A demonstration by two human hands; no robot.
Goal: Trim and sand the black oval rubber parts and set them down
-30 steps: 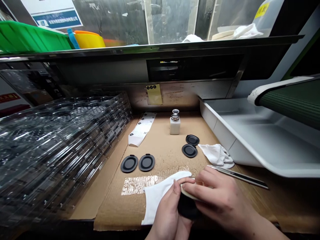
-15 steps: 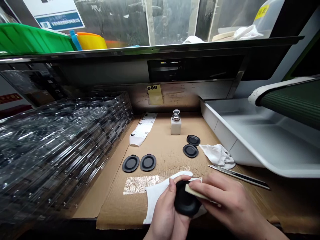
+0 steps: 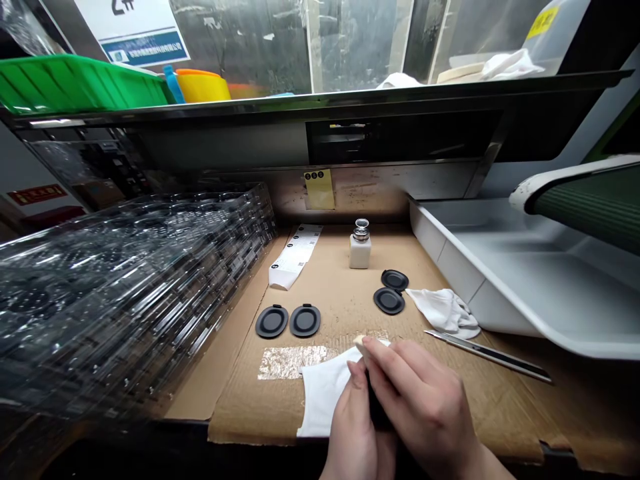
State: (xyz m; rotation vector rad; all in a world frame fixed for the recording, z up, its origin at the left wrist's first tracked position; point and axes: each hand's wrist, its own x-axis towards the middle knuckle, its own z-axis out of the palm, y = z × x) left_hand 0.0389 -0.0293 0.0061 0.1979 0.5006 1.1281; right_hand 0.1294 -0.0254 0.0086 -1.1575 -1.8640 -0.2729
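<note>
My left hand (image 3: 356, 427) is wrapped round a black rounded part (image 3: 379, 403), mostly hidden between both hands. Pinched in my right hand (image 3: 425, 400) is a small cream-coloured piece (image 3: 359, 341), its tip showing above the black part. A white cloth (image 3: 323, 393) lies under and left of my hands on the cardboard (image 3: 340, 287). Two flat black discs (image 3: 271, 321) (image 3: 305, 321) lie side by side at the left, and two more (image 3: 389, 301) (image 3: 395, 279) touch each other at the right. A white bottle with a metal top (image 3: 360, 247) stands behind them.
Stacked clear plastic trays (image 3: 200, 267) fill the left side. At the right are a grey-white bin (image 3: 450, 250), a crumpled white cloth (image 3: 445, 310) and a cutter knife (image 3: 493, 355). A printed label strip (image 3: 295, 257) lies at the back. A shelf holds a green basket (image 3: 85, 83).
The black part has turned from facing up to nearly edge-on, and both hands have closed in round it. The cream piece is now at its upper edge. The view has shifted slightly.
</note>
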